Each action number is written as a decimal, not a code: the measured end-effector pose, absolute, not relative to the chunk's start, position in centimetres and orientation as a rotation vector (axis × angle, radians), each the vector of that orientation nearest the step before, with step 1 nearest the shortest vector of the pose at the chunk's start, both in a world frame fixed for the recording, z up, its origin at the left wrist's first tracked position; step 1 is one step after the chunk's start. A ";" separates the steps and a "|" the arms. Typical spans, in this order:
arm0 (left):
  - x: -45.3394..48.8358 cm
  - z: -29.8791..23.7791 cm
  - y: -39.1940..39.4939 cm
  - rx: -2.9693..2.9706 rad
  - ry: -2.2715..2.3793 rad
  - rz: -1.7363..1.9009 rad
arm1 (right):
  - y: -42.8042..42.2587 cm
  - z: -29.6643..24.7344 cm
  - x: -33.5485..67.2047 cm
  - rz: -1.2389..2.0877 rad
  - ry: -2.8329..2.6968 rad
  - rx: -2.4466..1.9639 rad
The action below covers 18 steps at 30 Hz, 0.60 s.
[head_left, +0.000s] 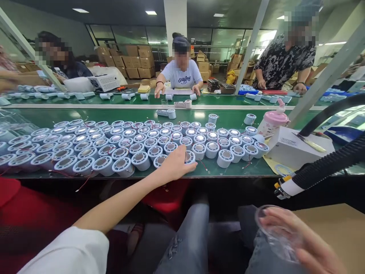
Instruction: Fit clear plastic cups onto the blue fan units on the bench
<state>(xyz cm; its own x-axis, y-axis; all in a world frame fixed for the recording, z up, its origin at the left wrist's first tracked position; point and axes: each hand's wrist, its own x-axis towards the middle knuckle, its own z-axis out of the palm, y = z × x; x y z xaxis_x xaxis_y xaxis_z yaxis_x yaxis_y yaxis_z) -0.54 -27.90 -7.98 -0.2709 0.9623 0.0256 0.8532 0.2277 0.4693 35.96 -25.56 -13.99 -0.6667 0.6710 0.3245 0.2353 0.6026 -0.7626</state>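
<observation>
My left hand (176, 164) reaches to the front row on the green bench, with thumb and fingers around a light-blue cylindrical housing (189, 156). That housing has a vented ring and a silver disc on top, and it stands upright among many like it. Thin red wires with small white plugs trail from some of the nearby housings (122, 164). Low on the right, above my lap, my right hand (310, 236) holds a clear plastic cup (281, 238), its fingers partly inside the rim; motion blurs it slightly.
A black corrugated hose (330, 171) and a grey box (298, 146) stand at the right, beside a pink cup (272, 122). Cardboard (336, 232) lies below. Across the conveyor (196, 114), several people work; handheld fan-like parts (167, 113) lie on it.
</observation>
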 end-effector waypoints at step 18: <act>8.3 -13.0 -28.1 1.186 1.001 0.262 | -28.2 -13.1 31.4 0.088 -2.536 -0.783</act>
